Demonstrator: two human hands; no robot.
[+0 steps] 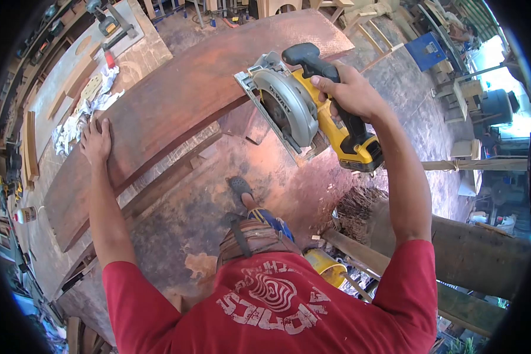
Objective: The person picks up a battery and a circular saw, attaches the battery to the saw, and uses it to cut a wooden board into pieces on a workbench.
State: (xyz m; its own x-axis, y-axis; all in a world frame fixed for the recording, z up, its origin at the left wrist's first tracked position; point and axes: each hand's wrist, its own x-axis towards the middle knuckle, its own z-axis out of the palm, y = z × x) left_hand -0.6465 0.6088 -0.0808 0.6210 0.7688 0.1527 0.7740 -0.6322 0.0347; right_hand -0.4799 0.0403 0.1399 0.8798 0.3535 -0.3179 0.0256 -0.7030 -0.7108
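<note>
Holding saw in right hand, at one o'clock, with fingers closed around handle. Steadying board, from eight to one o'clock, with left hand open on it, near nine. Perhaps touching at saw's base — difficult to judge. Needing, for any saw movement, level base and firm left palm.

Single head-worn view, looking forward and steeply down from above the wearer's red shirt, which fills the bottom center at close range; both arms reach upward, and the workshop floor recedes toward the upper edge.
</note>
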